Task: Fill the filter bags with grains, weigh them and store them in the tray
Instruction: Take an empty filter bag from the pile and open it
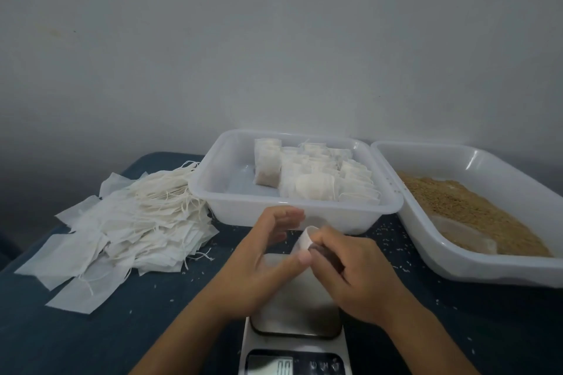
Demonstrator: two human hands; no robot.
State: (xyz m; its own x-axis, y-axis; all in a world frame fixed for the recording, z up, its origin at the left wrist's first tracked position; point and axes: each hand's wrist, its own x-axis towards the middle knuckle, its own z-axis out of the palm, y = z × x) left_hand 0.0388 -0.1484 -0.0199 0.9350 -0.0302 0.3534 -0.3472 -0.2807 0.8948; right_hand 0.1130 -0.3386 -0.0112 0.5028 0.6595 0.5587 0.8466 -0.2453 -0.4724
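Note:
Above the steel plate of a kitchen scale (297, 310), my right hand (350, 271) grips a small white filter bag (304, 240) by its open top. My left hand (268, 256) is beside it with fingers straight and the thumb touching the bag's side. Behind the hands a clear plastic tray (231, 201) holds several filled filter bags (316, 173). On the right a second clear tray (475, 265) holds brown grains (463, 207). A heap of empty filter bags (134, 222) with strings lies on the left.
Everything stands on a dark blue table (122, 329) against a grey wall. Loose grains are scattered on the cloth around the scale and between the trays. The scale's display (283, 365) is lit at the bottom edge.

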